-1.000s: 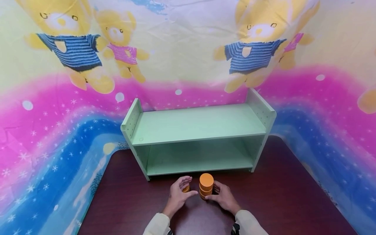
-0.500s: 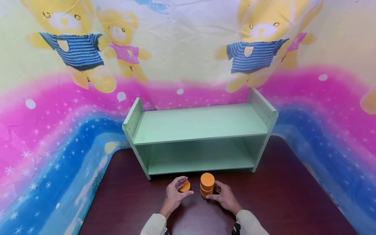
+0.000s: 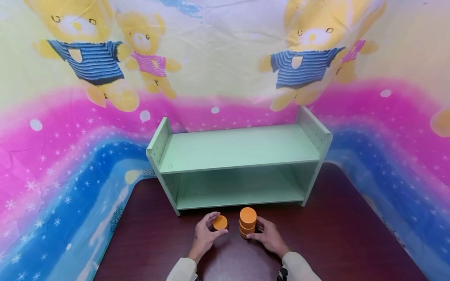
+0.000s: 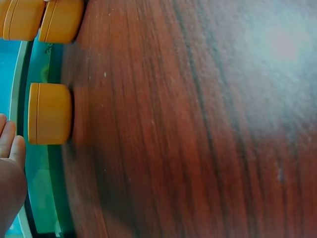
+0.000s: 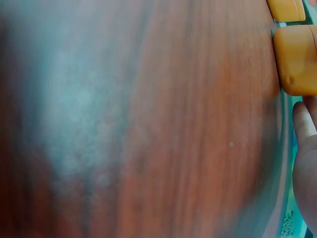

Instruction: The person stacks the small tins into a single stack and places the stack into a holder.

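A printed fabric backdrop [image 3: 214, 70], with teddy bears over pink and blue bands, surrounds the dark wood-grain worktop [image 3: 351, 230]. At the far side of the worktop stands a pale green two-tier shelf [image 3: 239, 148]. Cream sleeves [image 3: 183, 269] reach in from the near edge.

The two hands work just in front of the shelf. The right hand [image 3: 270, 235] grips the orange stack [image 3: 247, 219] low down, thumb across the near side and fingers beyond. The left hand [image 3: 204, 236] curves loosely around the single orange container [image 3: 220, 222], fingers and thumb spread; the left wrist view shows a gap beside it, though I cannot tell whether the thumb touches.

The stack, apparently three containers high, stands upright on the worktop, with the single one near its left side. All look rigid, probably light and not fragile, with smooth walls that may slip a little under dry fingers. The single container is best taken around its side, below the lid seam, in case the lid is loose. The stack seems likely to slide apart at its joints, so the bottom piece needs the hold.
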`<state>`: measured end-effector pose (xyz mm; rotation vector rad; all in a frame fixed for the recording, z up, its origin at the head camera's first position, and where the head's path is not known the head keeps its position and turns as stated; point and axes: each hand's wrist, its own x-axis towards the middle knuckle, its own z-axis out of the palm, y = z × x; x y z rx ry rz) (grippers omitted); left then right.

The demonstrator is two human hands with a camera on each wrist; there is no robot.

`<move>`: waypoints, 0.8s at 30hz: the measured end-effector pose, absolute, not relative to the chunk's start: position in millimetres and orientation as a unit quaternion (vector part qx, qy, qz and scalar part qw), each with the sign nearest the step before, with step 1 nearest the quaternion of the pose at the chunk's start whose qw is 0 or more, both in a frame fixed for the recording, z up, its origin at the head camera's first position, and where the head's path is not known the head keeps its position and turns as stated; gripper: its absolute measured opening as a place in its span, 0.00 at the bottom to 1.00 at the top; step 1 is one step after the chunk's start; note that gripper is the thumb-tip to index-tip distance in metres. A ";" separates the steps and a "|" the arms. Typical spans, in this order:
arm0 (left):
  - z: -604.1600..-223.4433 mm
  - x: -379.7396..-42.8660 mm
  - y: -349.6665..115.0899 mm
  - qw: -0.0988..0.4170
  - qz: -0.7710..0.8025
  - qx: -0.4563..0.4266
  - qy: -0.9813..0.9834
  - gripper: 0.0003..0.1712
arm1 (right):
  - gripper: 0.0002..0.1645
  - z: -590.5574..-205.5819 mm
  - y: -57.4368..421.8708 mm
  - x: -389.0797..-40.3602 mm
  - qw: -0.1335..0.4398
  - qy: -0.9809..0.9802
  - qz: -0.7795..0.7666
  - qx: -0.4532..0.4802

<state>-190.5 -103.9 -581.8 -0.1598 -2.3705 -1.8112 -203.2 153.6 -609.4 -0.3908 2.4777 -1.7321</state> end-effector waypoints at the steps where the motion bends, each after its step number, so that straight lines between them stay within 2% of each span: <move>1: -582.3 -190.4 -104.4 0.079 -0.605 -0.054 -0.791 0.35 | 0.40 -609.5 153.5 -203.0 0.046 0.812 -0.568 -0.127; 13: -587.4 -190.2 -107.6 0.098 -0.608 -0.044 -0.787 0.38 | 0.39 -610.5 151.2 -202.2 0.040 0.813 -0.567 -0.122; 24: -595.2 -192.6 -108.4 0.094 -0.609 -0.013 -0.788 0.38 | 0.41 -609.4 152.3 -202.2 0.051 0.813 -0.566 -0.126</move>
